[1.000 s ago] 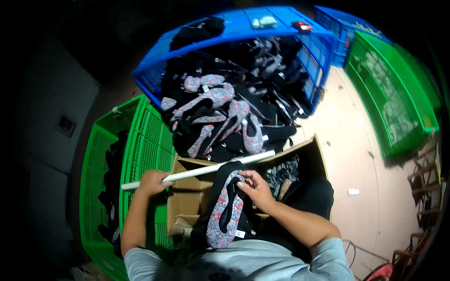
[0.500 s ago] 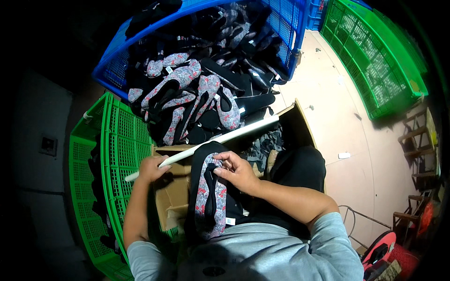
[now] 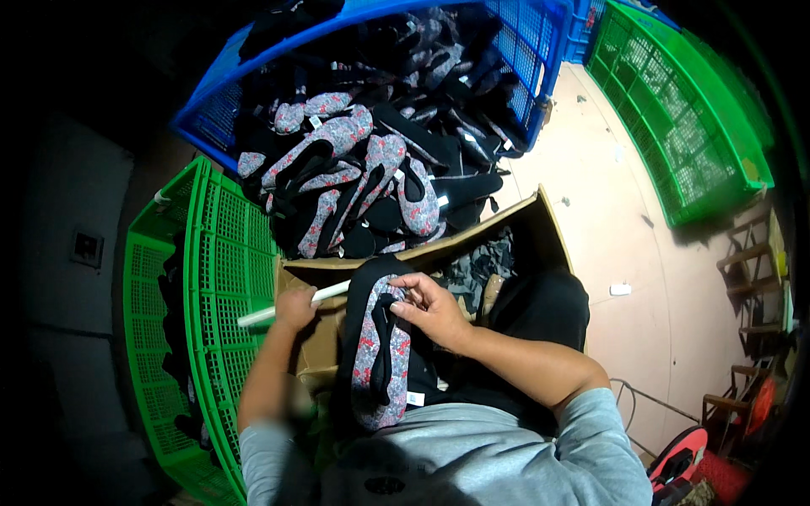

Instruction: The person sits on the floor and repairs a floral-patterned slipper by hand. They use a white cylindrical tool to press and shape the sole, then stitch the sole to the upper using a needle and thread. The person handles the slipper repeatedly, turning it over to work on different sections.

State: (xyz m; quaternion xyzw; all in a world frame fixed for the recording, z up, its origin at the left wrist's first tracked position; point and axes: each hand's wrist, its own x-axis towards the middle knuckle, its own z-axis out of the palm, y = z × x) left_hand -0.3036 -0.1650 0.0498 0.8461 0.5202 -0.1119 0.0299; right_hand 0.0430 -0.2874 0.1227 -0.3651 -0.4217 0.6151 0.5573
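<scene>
On my lap lies a fabric slipper [image 3: 366, 354], grey with red flowers, its sides and edging black. A small white label sticks out near its lower end. My right hand [image 3: 434, 314] pinches the slipper's upper edge between thumb and fingers. Closed round a white rod [image 3: 331, 291] is my left hand [image 3: 297, 309], just left of the slipper. The rod's right end goes out of sight at the slipper's black edge; I cannot tell whether it is inside or behind. Its left end [image 3: 255, 318] sticks out past my hand over the green crate.
Ahead, a blue crate [image 3: 553, 63] has a pile of similar slippers [image 3: 337, 139] spilling from it. An open cardboard box [image 3: 553, 221] with dark scraps stands before my knees. Green crates [image 3: 202, 253] stand at left and far right [image 3: 675, 126]. A wooden frame [image 3: 751, 270] is at right.
My left hand has moved right and slightly up with the rod. The rod's far part, which reached across the box, no longer shows. My right hand still holds the slipper.
</scene>
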